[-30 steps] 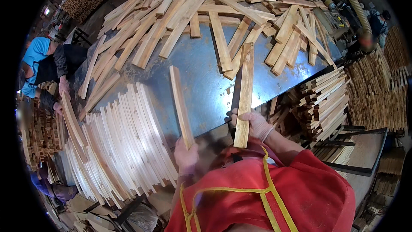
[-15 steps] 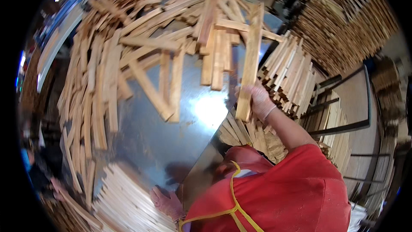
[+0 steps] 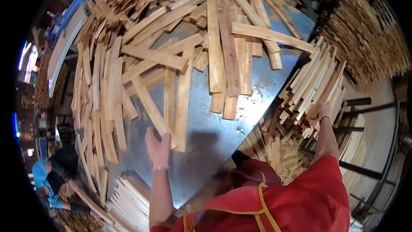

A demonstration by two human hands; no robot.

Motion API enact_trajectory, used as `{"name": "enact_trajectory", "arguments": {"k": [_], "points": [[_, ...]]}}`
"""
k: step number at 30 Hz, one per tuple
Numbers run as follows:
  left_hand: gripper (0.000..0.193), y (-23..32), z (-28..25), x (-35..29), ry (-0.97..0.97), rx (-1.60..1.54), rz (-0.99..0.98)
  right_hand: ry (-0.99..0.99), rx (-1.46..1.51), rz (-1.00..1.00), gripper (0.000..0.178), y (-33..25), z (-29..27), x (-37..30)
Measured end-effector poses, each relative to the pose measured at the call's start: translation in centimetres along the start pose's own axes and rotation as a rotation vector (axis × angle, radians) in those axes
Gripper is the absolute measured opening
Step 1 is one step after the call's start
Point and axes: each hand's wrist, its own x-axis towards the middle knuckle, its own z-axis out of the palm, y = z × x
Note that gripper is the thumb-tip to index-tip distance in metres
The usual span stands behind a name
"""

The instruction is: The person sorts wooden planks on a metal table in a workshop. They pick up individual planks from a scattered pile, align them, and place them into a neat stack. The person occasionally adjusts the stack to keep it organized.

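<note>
Slats point(image 3: 214, 51) across shiny table point(image 3: 197, 101), perhaps lamps point(image 3: 31, 64) beyond

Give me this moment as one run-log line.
Left hand: open, at near end of loose plank | Right hand: at right-side plank stack, grip unclear | Metal table: scattered planks on top

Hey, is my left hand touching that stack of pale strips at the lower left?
Apart: the head view shows bare metal tabletop between the left hand and the stack of pale strips.
</note>
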Motion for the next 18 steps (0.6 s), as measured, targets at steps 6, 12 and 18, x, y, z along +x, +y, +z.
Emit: {"name": "enact_trajectory", "arguments": {"k": [6, 12, 18], "points": [[0.096, 0.6, 4.2, 2.8, -0.021, 0.178, -0.072, 0.373, -0.660, -0.863, 0.075, -8.0, 8.1, -7.5], [0.091, -0.2, 3.2, 2.2, -0.061, 0.144, -0.201, -0.248, -0.543, -1.281, 0.081, -16.7, 18.7, -25.2], [0.075, -11.8, -4.1, -7.6, -0.549, -1.424, -0.329, -0.452, -0.399, -1.037, 0.068, -18.0, 22.3, -23.6]]}}
